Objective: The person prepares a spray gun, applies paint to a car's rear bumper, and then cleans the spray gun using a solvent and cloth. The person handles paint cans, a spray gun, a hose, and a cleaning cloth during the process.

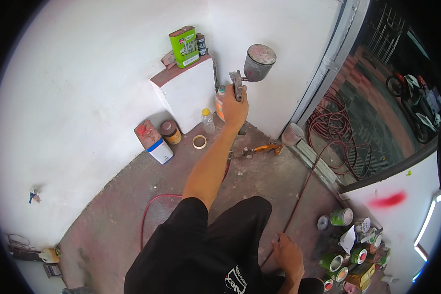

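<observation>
My left hand (236, 109) reaches far forward and is closed on a spray gun (238, 87). A grey, paint-spattered cup (259, 62) sits on the gun, to the right of my grip, in front of the white wall. At the lower right, my right hand (288, 256) hangs low with its fingers loosely bent. A dark red hose (306, 183) passes behind those fingertips; no grip on it is visible. Below my left hand, a second gun-like tool with an orange body (264, 148) lies on the floor.
A green can (185, 48) stands on a white ledge (188, 93). On the floor are a bottle with a yellow cap (208, 121), a tape roll (199, 141) and a rectangular can (154, 142). Several paint tins (341, 217) crowd the right. Coiled hose (330, 127) lies beyond the doorway.
</observation>
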### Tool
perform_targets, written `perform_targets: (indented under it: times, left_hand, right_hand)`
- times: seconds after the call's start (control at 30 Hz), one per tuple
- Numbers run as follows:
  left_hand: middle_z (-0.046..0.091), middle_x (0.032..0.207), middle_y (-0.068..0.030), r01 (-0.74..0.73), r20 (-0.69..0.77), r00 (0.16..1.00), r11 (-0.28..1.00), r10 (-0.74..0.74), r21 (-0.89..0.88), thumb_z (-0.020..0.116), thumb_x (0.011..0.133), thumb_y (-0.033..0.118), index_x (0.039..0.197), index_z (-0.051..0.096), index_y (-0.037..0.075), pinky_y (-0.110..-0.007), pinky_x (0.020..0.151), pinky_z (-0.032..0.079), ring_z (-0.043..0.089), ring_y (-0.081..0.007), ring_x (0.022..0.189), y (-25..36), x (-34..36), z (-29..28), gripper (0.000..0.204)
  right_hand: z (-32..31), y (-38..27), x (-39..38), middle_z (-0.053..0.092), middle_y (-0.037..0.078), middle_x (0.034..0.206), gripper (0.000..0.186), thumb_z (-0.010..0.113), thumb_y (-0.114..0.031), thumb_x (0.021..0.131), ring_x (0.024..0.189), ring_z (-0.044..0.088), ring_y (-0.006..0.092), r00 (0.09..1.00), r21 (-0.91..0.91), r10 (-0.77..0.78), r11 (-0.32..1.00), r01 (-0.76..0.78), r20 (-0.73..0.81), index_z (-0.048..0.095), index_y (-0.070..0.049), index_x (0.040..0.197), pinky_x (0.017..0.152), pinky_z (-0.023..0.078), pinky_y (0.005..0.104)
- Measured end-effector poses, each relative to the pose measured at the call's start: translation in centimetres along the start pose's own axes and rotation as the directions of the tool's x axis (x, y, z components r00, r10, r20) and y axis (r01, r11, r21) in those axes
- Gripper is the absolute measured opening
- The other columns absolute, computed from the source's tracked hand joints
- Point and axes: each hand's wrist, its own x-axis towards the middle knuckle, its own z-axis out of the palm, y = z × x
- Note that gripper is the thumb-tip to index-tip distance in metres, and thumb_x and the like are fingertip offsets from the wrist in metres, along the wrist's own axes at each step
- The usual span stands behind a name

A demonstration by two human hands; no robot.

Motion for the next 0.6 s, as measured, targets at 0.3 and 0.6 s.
perform_targets:
  times: [0.3, 0.6]
  left_hand:
    - [0.069, 0.076, -0.0140, 0.054, -0.027, 0.998, 0.998, -0.055, -0.039, 0.068, 0.107, 0.040, 0.115, 0.066, 0.001, -0.047, 0.069, 0.052, 0.069, -0.0311, 0.071, 2.0, 1.8, -0.8, 0.040]
    - [0.067, 0.073, -0.0113, 0.073, -0.045, 0.996, 0.995, -0.077, -0.075, 0.070, 0.107, 0.043, 0.113, 0.067, 0.002, -0.044, 0.065, 0.052, 0.068, -0.0262, 0.065, 0.0, 3.6, 0.2, 0.042]
  right_hand:
    - [1.4, 1.2, 1.8, 0.074, 0.024, 0.130, 0.043, 0.066, -0.032, 0.104, 0.117, 0.071, 0.0466, 0.979, -0.049, 0.114, 0.993, -0.108, 0.167, 0.069, -0.007, 0.138, 0.100, 0.056, 0.0558]
    - [1.3, 1.2, 2.2, 0.074, 0.023, 0.130, 0.043, 0.065, -0.032, 0.104, 0.119, 0.070, 0.0462, 0.974, -0.039, 0.155, 0.988, -0.150, 0.163, 0.068, -0.007, 0.139, 0.101, 0.056, 0.0554]
